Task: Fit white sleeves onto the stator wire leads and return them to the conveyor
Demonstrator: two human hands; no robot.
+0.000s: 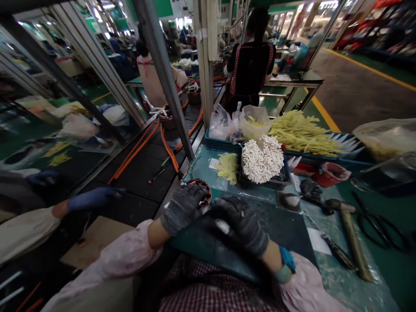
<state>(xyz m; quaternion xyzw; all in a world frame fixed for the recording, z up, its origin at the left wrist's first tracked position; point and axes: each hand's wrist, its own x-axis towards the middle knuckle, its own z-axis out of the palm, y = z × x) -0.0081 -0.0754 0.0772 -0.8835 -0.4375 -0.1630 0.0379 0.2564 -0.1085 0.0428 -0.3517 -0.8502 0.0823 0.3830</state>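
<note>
My left hand (183,208), in a dark grey glove, is curled over a round wound part with copper wire and a red edge (203,185) at the near left corner of the green bench. My right hand (242,223), also gloved, has its fingers closed around a small white piece (223,226) just right of that part. Both hands rest over a dark mat (286,229). A bundle of white sticks (262,158) stands upright just beyond the hands.
Yellow strips (302,132) fill a blue tray at the back. A hammer (352,234), scissors (378,227), a spare glove (310,188) and a red cup (329,173) lie right. A co-worker's blue-gloved hand (92,198) reaches over the black conveyor (143,173) left. Another person (251,60) stands ahead.
</note>
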